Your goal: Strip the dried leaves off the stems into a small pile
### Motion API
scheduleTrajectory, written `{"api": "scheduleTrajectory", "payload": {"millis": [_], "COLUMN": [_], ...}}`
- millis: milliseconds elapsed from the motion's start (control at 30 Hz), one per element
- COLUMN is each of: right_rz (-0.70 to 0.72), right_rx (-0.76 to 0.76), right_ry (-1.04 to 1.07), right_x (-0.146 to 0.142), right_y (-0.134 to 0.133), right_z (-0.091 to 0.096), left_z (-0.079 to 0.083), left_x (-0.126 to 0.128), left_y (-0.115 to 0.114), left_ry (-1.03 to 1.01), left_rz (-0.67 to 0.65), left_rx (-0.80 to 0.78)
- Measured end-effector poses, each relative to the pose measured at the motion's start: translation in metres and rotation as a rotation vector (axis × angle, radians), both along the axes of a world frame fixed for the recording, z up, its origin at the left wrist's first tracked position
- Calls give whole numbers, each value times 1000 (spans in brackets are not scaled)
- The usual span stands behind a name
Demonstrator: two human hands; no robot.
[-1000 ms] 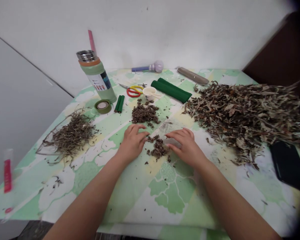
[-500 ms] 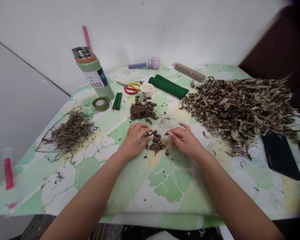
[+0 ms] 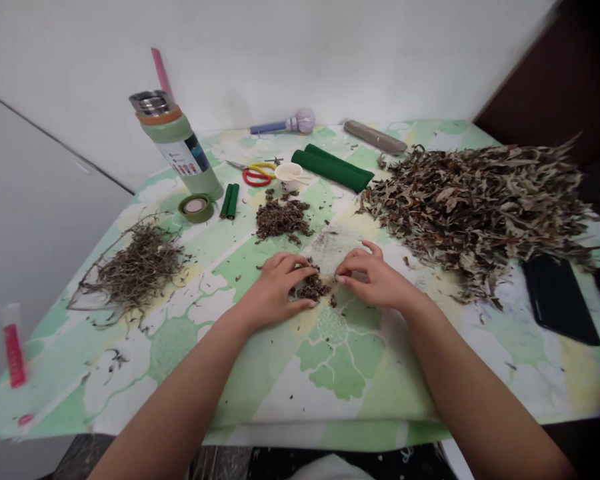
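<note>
My left hand rests on the cloth with thumb and fingers apart, curved around the left side of a small heap of dark, crumbled dried leaves. Just right of that heap, my right hand has its thumb and index fingertips pinched together, the little finger raised. Whatever lies between those fingertips is too small to make out. Beyond both hands sits a larger mound of crumbled dried plant bits. Loose crumbs are scattered between the two heaps.
A big pile of dried leaves covers the right side, beside a black phone. Dry stems, a tape roll and a green bottle stand left. Scissors, a paper cup and green rolls lie behind.
My left thumb has opened away from the fingers and moved to the heap's near side. My right hand stays beside the heap, its thumb and index finger still pinched. The view has shifted slightly.
</note>
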State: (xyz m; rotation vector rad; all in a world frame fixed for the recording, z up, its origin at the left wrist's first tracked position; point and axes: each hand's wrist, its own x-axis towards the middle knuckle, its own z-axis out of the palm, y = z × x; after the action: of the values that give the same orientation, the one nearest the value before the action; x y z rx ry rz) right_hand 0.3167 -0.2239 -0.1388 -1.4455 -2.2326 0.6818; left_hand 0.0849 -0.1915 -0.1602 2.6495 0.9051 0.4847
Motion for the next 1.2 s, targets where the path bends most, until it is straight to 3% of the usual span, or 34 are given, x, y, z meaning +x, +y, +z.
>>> {"api": "scheduleTrajectory", "payload": {"millis": [233, 500, 867, 1200], "right_rz": [167, 236, 246, 203], "right_rx": [-164, -127, -89, -55], "right_ry": [-36, -45, -26, 6], "right_x": [8, 3, 0, 1], "right_y": [-2, -3, -3, -5], "right_z": [6, -1, -6, 2], "left_z": [-10, 1, 4, 4], "left_x": [3, 0, 3, 2], "left_y": [2, -3, -7, -5], "left_ry": [5, -218, -300, -276], "left_rz": [-54, 14, -15, -29], "left_rx": [-9, 33, 53, 49]}}
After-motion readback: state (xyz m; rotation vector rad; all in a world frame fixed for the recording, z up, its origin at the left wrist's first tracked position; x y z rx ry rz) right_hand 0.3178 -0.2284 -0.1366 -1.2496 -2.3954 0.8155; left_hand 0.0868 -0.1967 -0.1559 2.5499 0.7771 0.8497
